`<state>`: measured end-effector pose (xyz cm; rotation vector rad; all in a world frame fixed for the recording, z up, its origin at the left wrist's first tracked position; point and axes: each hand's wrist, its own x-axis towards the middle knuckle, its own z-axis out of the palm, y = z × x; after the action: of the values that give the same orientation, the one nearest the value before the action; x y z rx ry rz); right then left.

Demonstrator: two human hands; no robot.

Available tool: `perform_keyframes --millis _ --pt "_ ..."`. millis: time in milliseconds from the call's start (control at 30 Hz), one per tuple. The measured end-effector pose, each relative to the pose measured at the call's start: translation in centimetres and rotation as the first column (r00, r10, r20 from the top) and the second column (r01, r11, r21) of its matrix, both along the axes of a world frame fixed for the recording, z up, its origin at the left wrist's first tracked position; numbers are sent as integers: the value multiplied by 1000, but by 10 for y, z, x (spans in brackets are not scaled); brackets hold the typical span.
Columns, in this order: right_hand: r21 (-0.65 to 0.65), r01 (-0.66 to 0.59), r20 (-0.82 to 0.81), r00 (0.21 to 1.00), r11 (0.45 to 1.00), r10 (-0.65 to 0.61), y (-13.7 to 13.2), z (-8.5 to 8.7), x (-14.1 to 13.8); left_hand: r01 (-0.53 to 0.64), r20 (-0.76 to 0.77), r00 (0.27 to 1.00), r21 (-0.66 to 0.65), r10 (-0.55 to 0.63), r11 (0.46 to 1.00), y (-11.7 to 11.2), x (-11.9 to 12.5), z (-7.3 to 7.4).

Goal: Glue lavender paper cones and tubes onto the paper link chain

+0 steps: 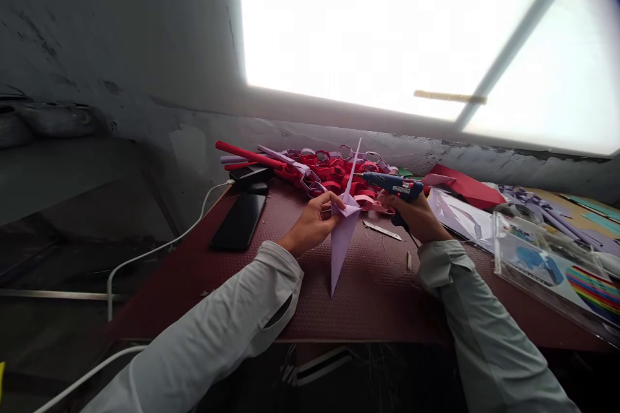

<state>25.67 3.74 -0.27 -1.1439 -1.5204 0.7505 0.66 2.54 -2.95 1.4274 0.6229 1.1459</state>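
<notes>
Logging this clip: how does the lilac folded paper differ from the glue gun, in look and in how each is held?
The folded paper is pale lilac, flat and pointed at both ends; the glue gun is blue, chunky and shows a red light. The left hand pinches the paper near its middle fold; the right hand grips the gun's handle. Both are held over the dark red table.

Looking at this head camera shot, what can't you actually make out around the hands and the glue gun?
- Glue gun nozzle tip: too small, lost against the paper chain behind it.
- Right hand fingers: wrapped round the gun's grip, trigger finger hidden.
- Folded lilac paper: the left hand covers its near edge.
- Window: blown out white, nothing outside shows.
- Clear plastic case: cut off by the right edge.
</notes>
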Motion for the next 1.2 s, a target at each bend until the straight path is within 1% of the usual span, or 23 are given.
perform_keyframes --millis 133,267,433,533,633,700,800,1000,1200 --pt "12 49 -16 999 999 -49 0 2 1 -14 -12 1000 5 14 1000 0 0 0" --pt "-31 86 3 996 996 -86 -1 1 2 -16 -17 1000 14 17 1000 1 1 -1" --pt "-93 129 -17 991 987 -131 -3 1 3 -10 -29 1000 12 11 1000 0 1 -1" --pt "-118 156 13 988 981 -156 -8 9 3 8 -25 1000 -3 -8 1000 -1 0 1" --pt "-143 190 92 980 971 -178 -14 19 1 12 -28 1000 -1 -12 1000 -1 0 1" --pt "-152 188 148 975 970 -166 -17 24 0 7 -31 999 5 -7 1000 0 0 0" --pt "-133 151 203 972 980 -122 -19 23 -2 6 -31 1000 17 -6 1000 2 0 -2" --pt "-87 146 220 968 985 -124 -15 13 -4 24 -13 1000 32 -24 999 3 1 -4" --pt "-80 127 226 968 989 -106 -14 13 -6 26 -18 1000 32 -26 999 1 1 -2"
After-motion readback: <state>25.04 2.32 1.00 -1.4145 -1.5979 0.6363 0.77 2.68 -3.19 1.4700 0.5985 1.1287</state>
